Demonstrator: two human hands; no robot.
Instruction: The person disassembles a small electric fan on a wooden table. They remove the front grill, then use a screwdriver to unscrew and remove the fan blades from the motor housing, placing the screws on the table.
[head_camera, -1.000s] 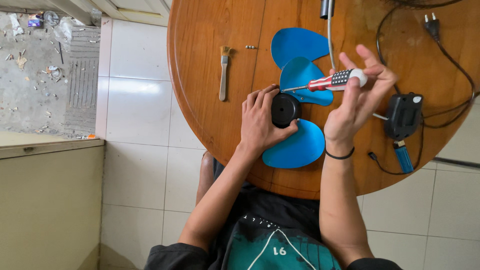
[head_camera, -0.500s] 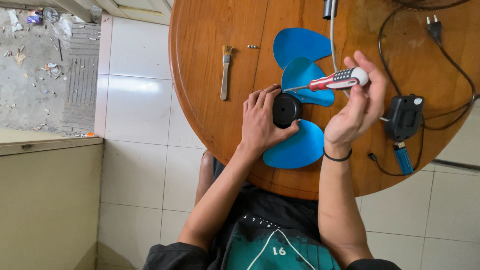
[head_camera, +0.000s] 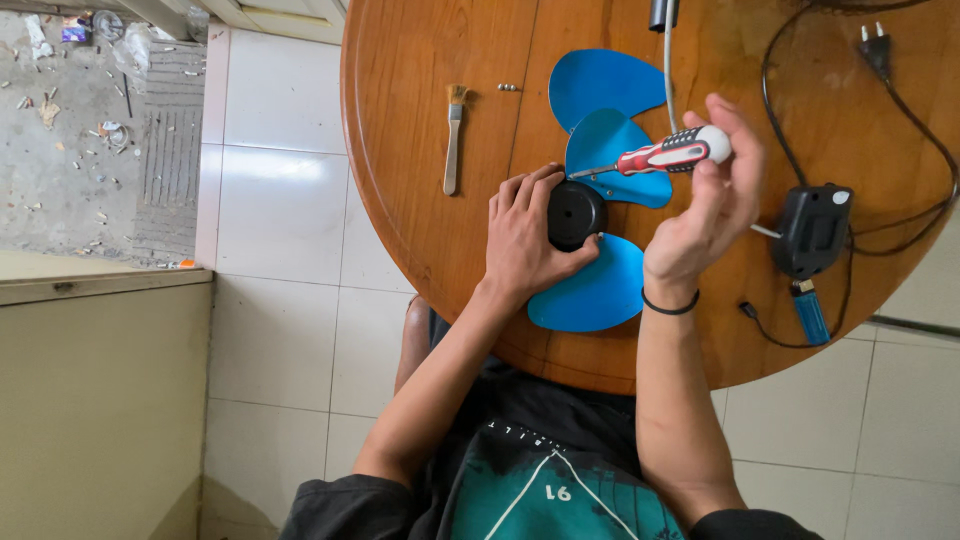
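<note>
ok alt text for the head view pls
Seen from above, a left hand grips the black hub of a blue fan blade on a round wooden table, while the right hand holds a red screwdriver to it.

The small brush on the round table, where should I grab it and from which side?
Take the brush by its long wooden handle, coming straight down from above. It lies flat on the bare wood table, bristles pointing away from the person, nothing beside the handle; the left hand is nearest.

No pkgs, labels, signs or screens.
</note>
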